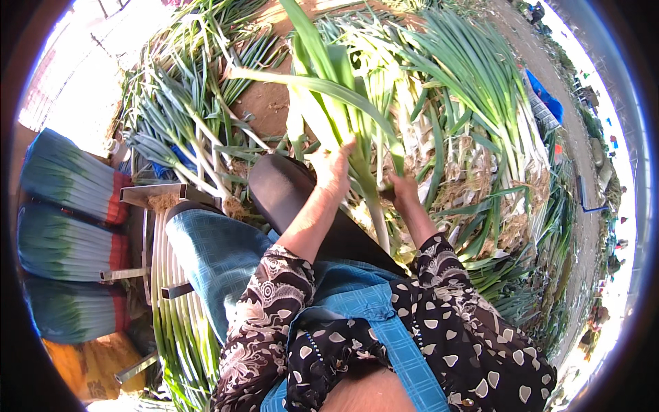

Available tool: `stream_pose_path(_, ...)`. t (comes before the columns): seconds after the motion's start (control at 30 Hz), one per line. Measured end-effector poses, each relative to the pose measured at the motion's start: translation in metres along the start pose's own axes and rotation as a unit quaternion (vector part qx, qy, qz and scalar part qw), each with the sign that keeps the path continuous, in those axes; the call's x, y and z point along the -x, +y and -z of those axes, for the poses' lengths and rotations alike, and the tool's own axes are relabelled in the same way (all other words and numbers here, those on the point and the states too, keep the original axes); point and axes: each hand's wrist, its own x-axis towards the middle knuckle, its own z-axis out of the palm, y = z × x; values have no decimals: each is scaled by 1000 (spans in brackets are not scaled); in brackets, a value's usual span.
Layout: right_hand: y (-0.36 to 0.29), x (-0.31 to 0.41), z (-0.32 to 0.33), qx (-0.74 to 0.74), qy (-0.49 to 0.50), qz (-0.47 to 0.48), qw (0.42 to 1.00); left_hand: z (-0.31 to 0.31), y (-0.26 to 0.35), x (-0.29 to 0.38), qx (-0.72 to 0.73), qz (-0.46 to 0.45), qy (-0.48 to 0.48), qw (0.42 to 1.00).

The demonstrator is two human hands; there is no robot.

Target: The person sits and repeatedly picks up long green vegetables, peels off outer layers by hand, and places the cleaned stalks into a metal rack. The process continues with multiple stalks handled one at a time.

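Observation:
My left hand (332,167) grips a long green onion (373,206) where its broad leaves spread from the stalk. The white lower end slants down beside my dark-clad leg. A long leaf (355,98) arcs across the others and bends down to my right hand (404,193), whose fingers are closed around it. A small dark patch shows at the right thumb; I cannot tell what it is. Untrimmed green onions (471,175) with dry roots lie heaped just beyond and to the right of that hand.
On my left, a metal rack (154,194) holds clean-stalked green onions (177,309). Past it are stacked packed bunches (72,242) with red bands, above an orange sack (92,363). More onions (190,118) lie ahead to the left, around bare soil (265,105).

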Motion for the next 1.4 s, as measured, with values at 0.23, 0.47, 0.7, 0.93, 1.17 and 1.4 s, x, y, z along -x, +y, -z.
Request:
stream_pose_path(0.23,106,112,217,656,-45,-127,743,47,105,-51,72,-110,-32,991)
stream_pose_path(0.47,-22,62,40,395,-200,219,869,8,95,-42,158,-28,-135,978)
stream_pose_path(0.7,-17,82,-42,337,-84,292,891,1,71,0,83,61,-121,987)
stream_pose_path(0.93,0,74,-48,362,14,407,838,10,60,-15,36,62,-52,996)
stream_pose_path(1.17,-9,71,-42,390,24,440,809,18,70,-8,-49,36,-156,986)
stream_pose_path(1.4,-7,70,-48,359,29,429,828,19,71,-1,-99,-9,-177,979)
